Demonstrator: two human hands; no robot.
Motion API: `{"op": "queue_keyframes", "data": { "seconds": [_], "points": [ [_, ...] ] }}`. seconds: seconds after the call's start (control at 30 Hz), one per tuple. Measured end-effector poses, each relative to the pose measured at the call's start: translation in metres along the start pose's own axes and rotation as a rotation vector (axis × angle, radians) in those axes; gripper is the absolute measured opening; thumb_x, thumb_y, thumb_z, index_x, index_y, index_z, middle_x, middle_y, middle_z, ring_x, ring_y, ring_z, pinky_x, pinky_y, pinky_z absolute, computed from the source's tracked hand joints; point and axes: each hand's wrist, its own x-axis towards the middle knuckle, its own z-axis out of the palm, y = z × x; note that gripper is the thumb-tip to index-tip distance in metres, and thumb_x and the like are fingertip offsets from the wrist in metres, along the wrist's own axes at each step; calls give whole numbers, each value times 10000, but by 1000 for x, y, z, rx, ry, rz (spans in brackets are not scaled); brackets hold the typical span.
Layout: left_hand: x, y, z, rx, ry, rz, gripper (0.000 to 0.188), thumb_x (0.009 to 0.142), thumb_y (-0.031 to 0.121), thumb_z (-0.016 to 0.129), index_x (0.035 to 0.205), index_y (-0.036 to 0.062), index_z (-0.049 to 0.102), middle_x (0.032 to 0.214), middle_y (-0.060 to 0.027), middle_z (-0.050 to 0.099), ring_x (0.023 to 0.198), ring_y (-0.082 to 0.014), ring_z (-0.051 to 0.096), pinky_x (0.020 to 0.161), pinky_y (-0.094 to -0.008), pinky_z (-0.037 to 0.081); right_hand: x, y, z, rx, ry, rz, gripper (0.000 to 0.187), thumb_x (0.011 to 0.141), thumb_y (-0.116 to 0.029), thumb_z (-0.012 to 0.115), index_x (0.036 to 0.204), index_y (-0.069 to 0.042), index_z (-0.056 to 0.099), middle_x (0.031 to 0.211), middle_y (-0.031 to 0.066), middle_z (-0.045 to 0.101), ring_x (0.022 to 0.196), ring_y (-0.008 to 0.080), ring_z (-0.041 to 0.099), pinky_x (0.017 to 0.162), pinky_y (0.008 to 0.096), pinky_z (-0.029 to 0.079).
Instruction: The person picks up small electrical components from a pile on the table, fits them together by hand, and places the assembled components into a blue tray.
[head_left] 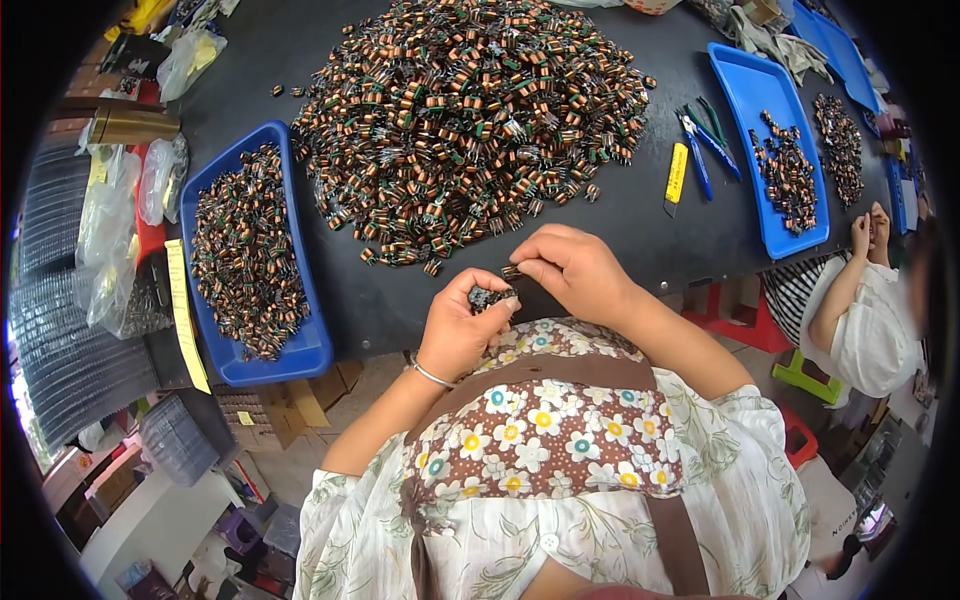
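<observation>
My left hand (452, 328) is closed around a small bunch of copper-wound coils (484, 298), which show between the thumb and fingers. Just beside it, my right hand (580, 275) pinches a single small coil (511, 272) between thumb and fingertips. Both hands are close together at the table's near edge, in front of my flowered apron. Beyond them rises a large heap of the same coils (470, 130), copper-coloured with dark and green parts and thin metal pins. My fingers partly hide the coils in my hands.
Left of the heap is a deep blue tray (322, 335) filled with coils. On the right lie a yellow utility knife (677, 175), blue- and green-handled pliers (712, 145) and another blue tray (738, 100) holding coils. A co-worker's hands (870, 235) are at the far right.
</observation>
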Motion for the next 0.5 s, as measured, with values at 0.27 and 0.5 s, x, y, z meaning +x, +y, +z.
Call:
{"op": "queue_keyframes", "data": {
  "seconds": [0.27,0.5],
  "points": [
    [-5,0,-10,-74,52,-32,164,820,5,603,943,44,502,797,-96,628,557,-68,542,437,-180,413,1,-6,14,-428,-28,-76,160,699,-106,690,811,-51,588,855,56,573,818,252,572,694,352,470],
    [2,-2,-5,99,30,18,182,816,12,615,945,50,493,783,-78,628,552,-59,537,451,-169,415,1,-12,-7,-9,-201,271,119,781,-144,638,766,-38,585,799,100,595,719,285,591,663,370,466]
  ]
}}
